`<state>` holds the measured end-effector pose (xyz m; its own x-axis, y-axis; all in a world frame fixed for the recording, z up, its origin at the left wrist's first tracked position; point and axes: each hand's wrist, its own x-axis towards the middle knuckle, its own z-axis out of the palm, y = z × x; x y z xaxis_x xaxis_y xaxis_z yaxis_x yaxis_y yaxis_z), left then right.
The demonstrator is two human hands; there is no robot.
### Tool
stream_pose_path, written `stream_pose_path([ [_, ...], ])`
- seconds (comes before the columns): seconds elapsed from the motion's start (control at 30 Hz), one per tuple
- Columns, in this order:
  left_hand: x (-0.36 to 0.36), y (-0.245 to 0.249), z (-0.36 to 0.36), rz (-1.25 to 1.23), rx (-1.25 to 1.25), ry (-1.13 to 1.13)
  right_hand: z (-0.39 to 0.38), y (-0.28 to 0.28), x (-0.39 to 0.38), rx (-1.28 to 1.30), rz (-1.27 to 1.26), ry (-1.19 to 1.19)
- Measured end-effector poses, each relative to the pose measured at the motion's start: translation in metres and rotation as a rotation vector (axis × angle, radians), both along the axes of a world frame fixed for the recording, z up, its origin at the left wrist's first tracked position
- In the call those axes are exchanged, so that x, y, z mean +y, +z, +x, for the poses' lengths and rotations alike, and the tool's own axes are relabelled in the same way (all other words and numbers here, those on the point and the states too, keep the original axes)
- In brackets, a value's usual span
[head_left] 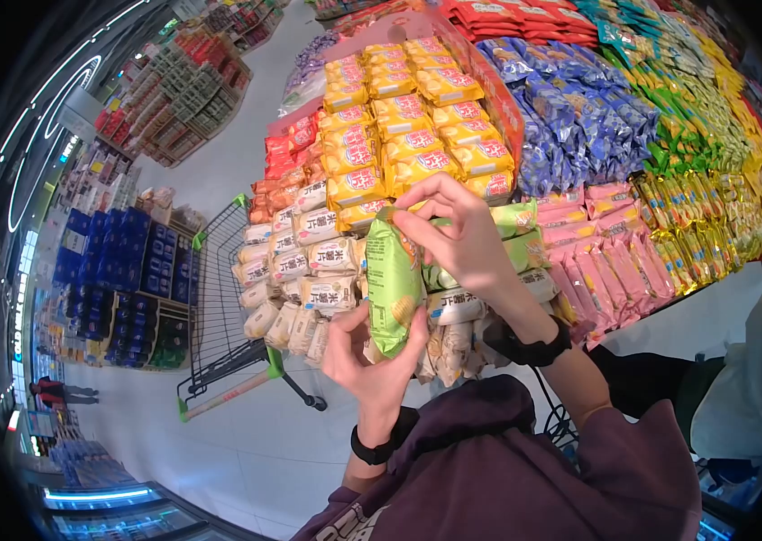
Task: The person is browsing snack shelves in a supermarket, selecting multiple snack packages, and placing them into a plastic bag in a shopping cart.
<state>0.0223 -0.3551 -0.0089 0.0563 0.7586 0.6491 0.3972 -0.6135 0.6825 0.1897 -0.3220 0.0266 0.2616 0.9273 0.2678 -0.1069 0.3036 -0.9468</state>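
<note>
A green snack packet [390, 293] stands upright between my two hands, over the front of the snack display. My left hand [372, 361] holds its lower end, with thumb and fingers on either side. At its top end, my right hand [458, 234] pinches the corner with thumb and forefinger. Behind the packet lie white packets [322, 257] and more green packets [521, 248]. Yellow packets [417, 140] stand in rows beyond them.
Pink packets [615, 261], gold packets [697, 225] and blue packets [579, 117] fill the display to the right. A shopping cart [228, 307] stands at the left on the pale floor. At the right edge is a person in a light top [746, 388].
</note>
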Motion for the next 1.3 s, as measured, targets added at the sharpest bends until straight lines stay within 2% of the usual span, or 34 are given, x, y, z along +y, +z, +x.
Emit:
stream_pose_path([
  [0.13, 0.007, 0.001, -0.001, 0.159, 0.154, 0.017, -0.003, -0.002, -0.002, 0.120, -0.010, 0.018],
  [0.23, 0.004, 0.000, 0.006, -0.150, -0.250, -0.045, -0.010, -0.011, -0.005, 0.057, 0.142, -0.193],
  [0.27, 0.003, 0.003, 0.004, -0.263, -0.318, -0.096, -0.007, -0.012, -0.009, -0.164, 0.216, -0.255],
  [0.33, 0.002, 0.004, 0.002, -0.388, -0.380, -0.132, -0.006, -0.017, -0.005, -0.447, 0.384, -0.352],
  [0.4, 0.001, 0.003, 0.002, -0.446, -0.423, -0.156, -0.007, -0.021, -0.003, -0.571, 0.456, -0.401],
  [0.47, 0.001, 0.002, 0.004, -0.431, -0.451, -0.165, -0.008, -0.021, -0.001, -0.537, 0.437, -0.400],
  [0.57, 0.006, -0.004, 0.002, -0.190, -0.250, -0.071, -0.009, -0.016, -0.009, -0.468, 0.294, -0.352],
  [0.63, 0.007, 0.000, -0.002, -0.038, -0.050, 0.003, -0.019, -0.019, -0.012, -0.151, 0.143, -0.191],
  [0.7, 0.009, 0.002, -0.005, 0.087, 0.092, 0.055, -0.021, -0.023, -0.010, 0.003, 0.023, -0.054],
  [0.77, 0.010, 0.000, -0.009, 0.180, 0.177, 0.085, -0.015, -0.029, -0.007, -0.003, -0.066, 0.060],
  [0.93, 0.007, -0.005, -0.017, 0.291, 0.292, 0.034, -0.018, -0.027, -0.004, 0.188, -0.072, 0.157],
  [1.07, 0.006, -0.001, -0.017, 0.123, 0.088, -0.012, -0.022, -0.023, -0.006, 0.276, -0.059, 0.199],
  [1.17, 0.006, -0.005, -0.015, -0.157, -0.412, -0.245, -0.023, -0.020, -0.010, 0.277, -0.050, 0.257],
  [1.3, 0.007, -0.005, -0.015, -0.549, -0.503, -0.229, -0.023, -0.018, -0.017, 0.195, -0.088, 0.349],
])
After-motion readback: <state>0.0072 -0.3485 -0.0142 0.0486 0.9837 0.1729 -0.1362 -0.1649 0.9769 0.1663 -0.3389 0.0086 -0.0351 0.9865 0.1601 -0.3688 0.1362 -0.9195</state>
